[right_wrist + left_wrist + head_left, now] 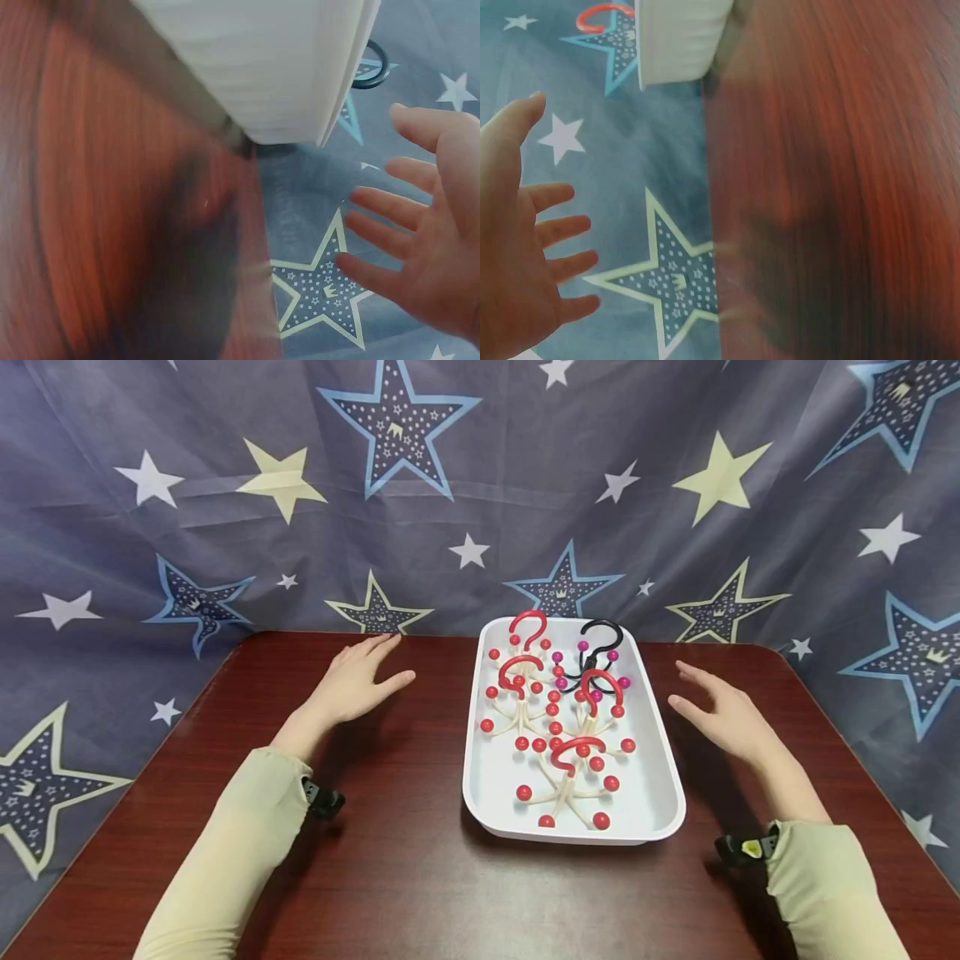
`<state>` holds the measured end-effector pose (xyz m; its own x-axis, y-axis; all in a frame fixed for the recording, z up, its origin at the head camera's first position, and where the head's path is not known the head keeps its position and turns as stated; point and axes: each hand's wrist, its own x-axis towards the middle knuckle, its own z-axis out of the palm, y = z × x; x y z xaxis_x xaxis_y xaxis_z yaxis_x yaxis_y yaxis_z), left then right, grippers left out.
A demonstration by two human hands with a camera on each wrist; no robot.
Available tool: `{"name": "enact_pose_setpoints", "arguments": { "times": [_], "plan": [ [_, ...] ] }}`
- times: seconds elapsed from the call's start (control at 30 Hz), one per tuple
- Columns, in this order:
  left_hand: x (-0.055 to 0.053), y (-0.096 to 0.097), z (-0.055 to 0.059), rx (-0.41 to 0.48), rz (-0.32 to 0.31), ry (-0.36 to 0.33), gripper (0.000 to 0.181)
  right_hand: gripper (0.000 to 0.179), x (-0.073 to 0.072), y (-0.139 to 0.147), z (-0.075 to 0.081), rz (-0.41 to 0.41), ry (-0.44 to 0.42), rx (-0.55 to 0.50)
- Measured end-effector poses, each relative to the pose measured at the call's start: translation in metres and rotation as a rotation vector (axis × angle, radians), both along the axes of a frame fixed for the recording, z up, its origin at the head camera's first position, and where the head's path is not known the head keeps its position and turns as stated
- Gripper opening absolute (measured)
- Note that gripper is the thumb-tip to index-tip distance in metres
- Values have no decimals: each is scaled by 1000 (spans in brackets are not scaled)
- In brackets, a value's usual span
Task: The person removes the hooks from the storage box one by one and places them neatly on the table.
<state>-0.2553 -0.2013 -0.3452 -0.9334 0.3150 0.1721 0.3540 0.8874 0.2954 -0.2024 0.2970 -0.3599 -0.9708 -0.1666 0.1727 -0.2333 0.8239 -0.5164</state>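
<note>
A white rectangular tray stands right of centre on the table and holds several small claw-shaped hangers. Most have a red hook, cream arms and red ball tips, like the front hanger. One black hanger with magenta balls lies at the back right of the tray. My left hand is held to the left of the tray, fingers extended and thumb apart, holding nothing. On the other side, my right hand hovers near the tray's right wall, palm facing it, fingers spread and nothing in them.
The dark red-brown wooden table extends on both sides and in front of the tray. Behind it hangs a grey-blue cloth printed with stars. Each wrist wears a black strap with a small device, such as the left wrist device.
</note>
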Motion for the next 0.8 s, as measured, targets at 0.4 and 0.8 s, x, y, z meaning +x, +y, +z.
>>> {"name": "enact_pose_setpoints", "arguments": {
  "times": [0.4,0.8],
  "plan": [
    [-3,45,0,210,-70,-70,66,59,10,-8,-12,49,-184,-186],
    [0,99,5,458,-256,-86,42,57,11,-18,-22,86,-313,-587]
  ]
}}
